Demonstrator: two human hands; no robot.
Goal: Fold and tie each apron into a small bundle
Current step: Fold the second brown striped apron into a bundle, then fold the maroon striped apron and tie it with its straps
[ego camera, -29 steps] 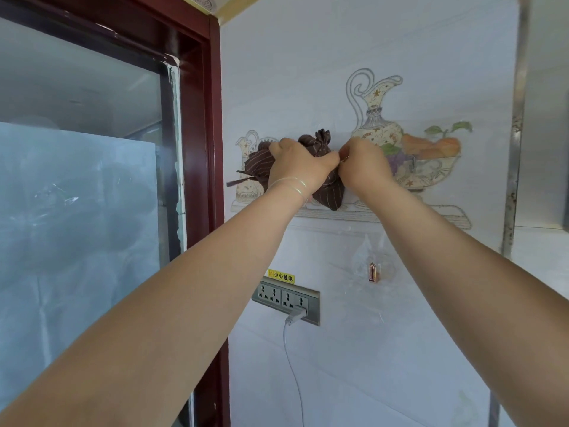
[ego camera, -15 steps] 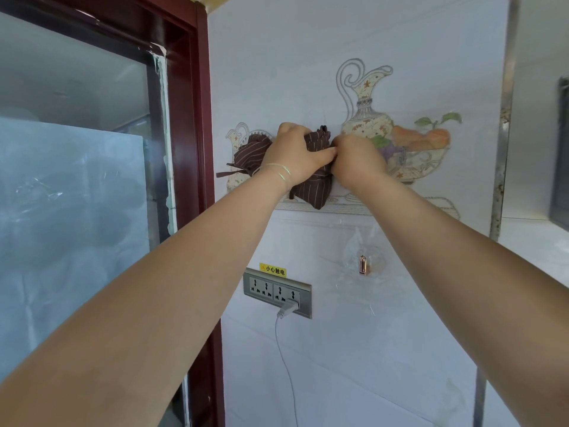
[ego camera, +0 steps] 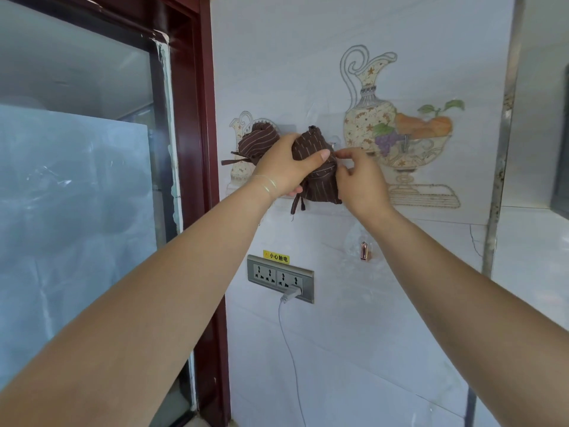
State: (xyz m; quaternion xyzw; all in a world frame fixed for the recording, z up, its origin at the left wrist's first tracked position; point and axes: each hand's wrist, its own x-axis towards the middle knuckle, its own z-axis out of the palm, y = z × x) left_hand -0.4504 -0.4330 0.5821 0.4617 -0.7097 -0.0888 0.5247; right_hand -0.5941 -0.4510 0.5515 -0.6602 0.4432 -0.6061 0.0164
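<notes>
Two brown striped apron bundles are up against the white tiled wall at chest height. My left hand (ego camera: 288, 166) grips the right-hand bundle (ego camera: 318, 180), thumb across its front; its ties dangle below. The other tied bundle (ego camera: 257, 141) sits just left, behind my left hand, with a strap sticking out to the left. My right hand (ego camera: 358, 177) is beside the held bundle's right edge, its index finger and thumb pinched near a small metal wall hook (ego camera: 333, 145). What the fingertips pinch is too small to tell.
A dark red door frame (ego camera: 204, 149) with a glass pane (ego camera: 77, 195) stands at the left. Below the bundles are a grey double socket (ego camera: 280, 277) with a white plug and cable, and a small copper hook (ego camera: 364, 250). A metal strip (ego camera: 500, 167) marks the wall corner at right.
My right hand has come off the bundle's top and now pinches at its right side near the hook. The held bundle sits lower, its ties now hanging free. The camera has shifted.
</notes>
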